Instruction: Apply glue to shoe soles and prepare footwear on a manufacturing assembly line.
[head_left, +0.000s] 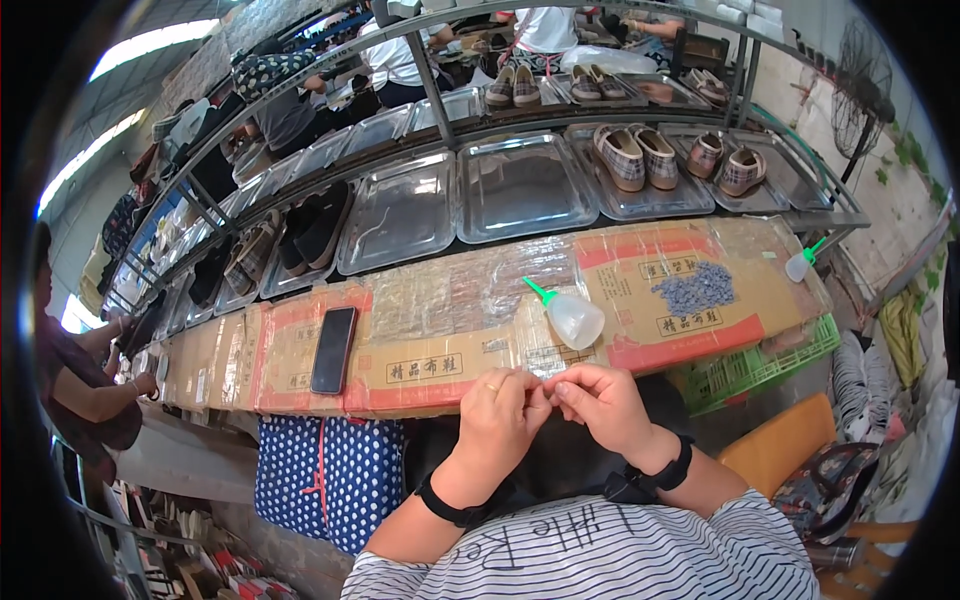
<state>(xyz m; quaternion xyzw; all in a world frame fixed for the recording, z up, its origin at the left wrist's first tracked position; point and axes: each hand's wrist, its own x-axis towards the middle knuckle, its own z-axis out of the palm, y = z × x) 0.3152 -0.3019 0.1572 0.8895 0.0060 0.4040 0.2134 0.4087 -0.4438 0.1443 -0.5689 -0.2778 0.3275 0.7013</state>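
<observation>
Bottle (575,320) just ahead of the grip

Phone (333,350) lies left of the grip, grey-blue bits (695,290) ahead to its right, trays (528,188) farther off. The bottle lies between grip and trays. Left hand (497,408) and right hand (603,402) meet, both pinching; whether on anything, I cannot tell.

There are two squeeze bottles (577,322), one phone (334,350), one crate (768,368).
</observation>
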